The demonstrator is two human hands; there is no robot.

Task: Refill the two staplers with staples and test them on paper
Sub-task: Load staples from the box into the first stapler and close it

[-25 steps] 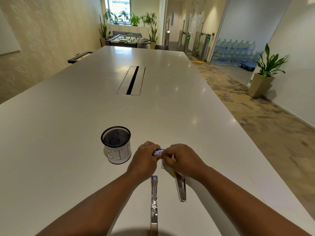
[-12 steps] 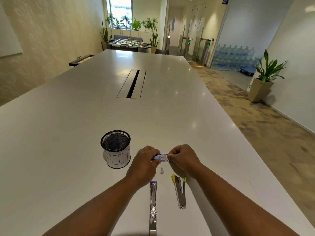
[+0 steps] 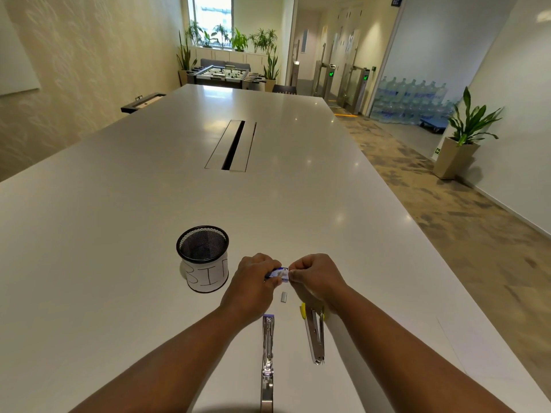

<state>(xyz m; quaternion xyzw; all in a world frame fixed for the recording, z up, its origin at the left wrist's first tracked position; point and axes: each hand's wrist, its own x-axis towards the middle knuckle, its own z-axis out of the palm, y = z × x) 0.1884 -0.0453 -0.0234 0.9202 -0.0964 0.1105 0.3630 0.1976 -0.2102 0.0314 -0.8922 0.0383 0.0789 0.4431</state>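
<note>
We saw a long white table (image 3: 125, 239) with a black cable slot (image 3: 233, 145) along its middle. On it stood a black mesh cup (image 3: 203, 257) with a white paper band. Beyond the far end stood a foosball table (image 3: 225, 74) among potted plants (image 3: 238, 40), and stacked water bottles (image 3: 413, 98) stood at right.

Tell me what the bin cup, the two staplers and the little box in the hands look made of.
Bin cup: black wire mesh, wrapped in white paper.
Left stapler, right stapler: shiny bare metal; coloured tips, likely plastic.
Box: printed card, probably.
</note>
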